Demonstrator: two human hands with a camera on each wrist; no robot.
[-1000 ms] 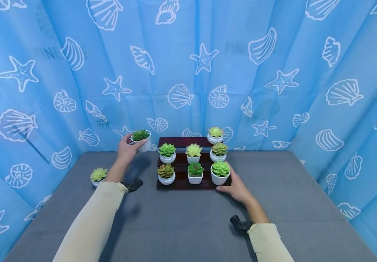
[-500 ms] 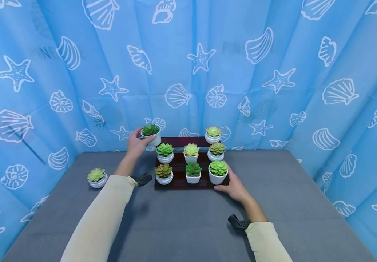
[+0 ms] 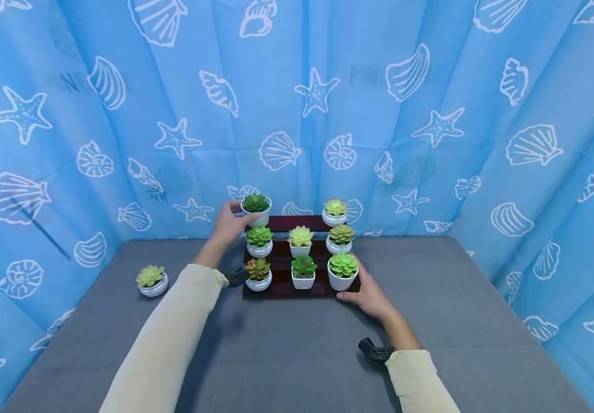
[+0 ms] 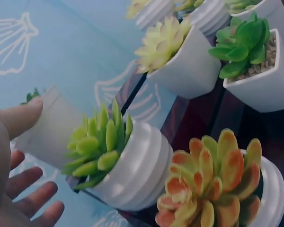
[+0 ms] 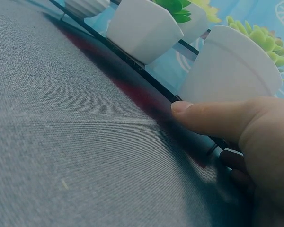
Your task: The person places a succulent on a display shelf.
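My left hand (image 3: 229, 222) holds a white pot with a dark green succulent (image 3: 256, 207) at the left end of the top step of a dark tiered plant stand (image 3: 297, 222). Its thumb lies against the pot; the other fingers spread below in the left wrist view. Whether the pot touches the step cannot be told. My right hand (image 3: 371, 293) grips the stand's front right corner, thumb on the edge (image 5: 162, 90), beside a bright green succulent (image 3: 343, 269). Two lower steps carry several potted succulents, among them an orange-tinged one (image 4: 217, 184) and a square-potted one (image 3: 304, 271).
One pale green succulent in a ribbed white pot (image 3: 151, 281) stands alone on the grey cloth (image 3: 286, 350), left of the stand. Another pale succulent (image 3: 335, 211) occupies the top step's right end. A blue shell-patterned curtain (image 3: 297, 126) hangs close behind.
My left hand has carried the dark green succulent rightward and slightly down, from left of the stand to its top left end. The right hand stays at the corner.
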